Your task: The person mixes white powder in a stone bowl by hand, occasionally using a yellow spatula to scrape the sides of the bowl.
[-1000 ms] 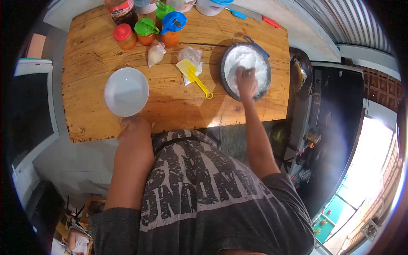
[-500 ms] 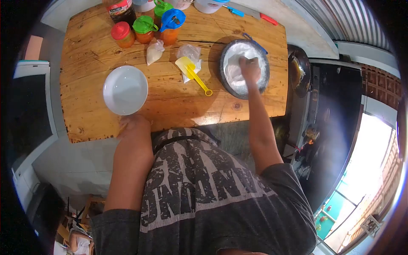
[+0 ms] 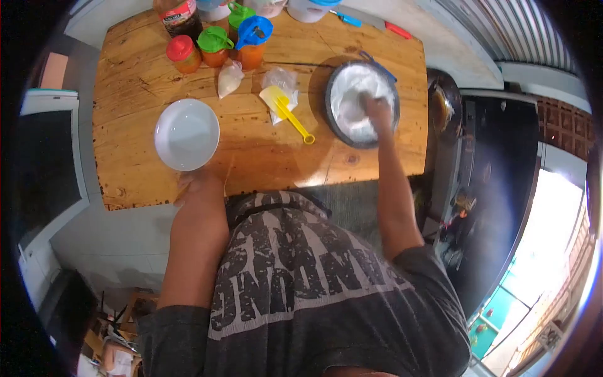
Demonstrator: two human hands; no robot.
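Note:
Over the right side of a round stone mortar (image 3: 335, 119), my right hand (image 3: 378, 113) is closed around a blurred grey object, perhaps a pestle (image 3: 360, 103). White powder or paste (image 3: 358, 78) coats the inside of the mortar. My left hand (image 3: 200, 185) rests at the table's front edge, just below a white bowl (image 3: 187, 135); its fingers are partly visible and spread. A yellow scoop (image 3: 289, 114) lies on an opened plastic bag (image 3: 280, 80). Beside it is a small tied bag of white stuff (image 3: 230, 80).
Lidded containers, one red (image 3: 183, 54), one green (image 3: 215, 45) and one blue (image 3: 253, 41), stand at the back left of the wooden table (image 3: 251, 157) near a dark bottle (image 3: 178, 19). A red-handled knife (image 3: 397, 30) lies at the back. A pan (image 3: 445, 103) is beyond the right edge.
My right hand has moved right within the mortar, and the grey object now shows beside it. My left hand has stayed near the bowl. The view has shifted slightly.

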